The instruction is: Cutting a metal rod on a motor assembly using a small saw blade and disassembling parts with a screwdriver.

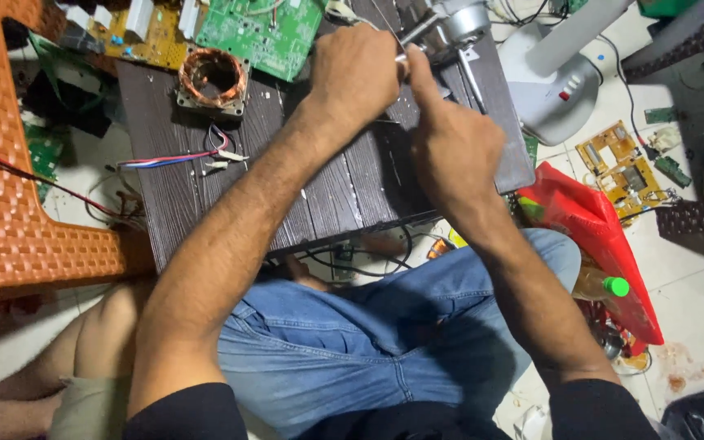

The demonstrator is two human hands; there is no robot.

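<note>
Both my hands meet at the far edge of a dark wooden board (319, 195) on my lap. My left hand (356, 73) is closed around a thin metal shaft that sticks out of a grey metal motor part (459, 20). My right hand (450, 138) reaches up beside it, its thumb pressed against the same shaft (417, 34). The part of the shaft inside my fists is hidden. A copper-wound stator (213, 79) lies on the board to the left, with red, white and blue wires (181, 157) trailing from it.
A green circuit board (266, 33) and a yellow one (148, 37) lie at the board's far edge. An orange plastic stool (18, 212) stands left. A white fan base (552, 90), a red bag (596, 236) with a bottle, and another yellow circuit board (625, 167) sit right on the tiled floor.
</note>
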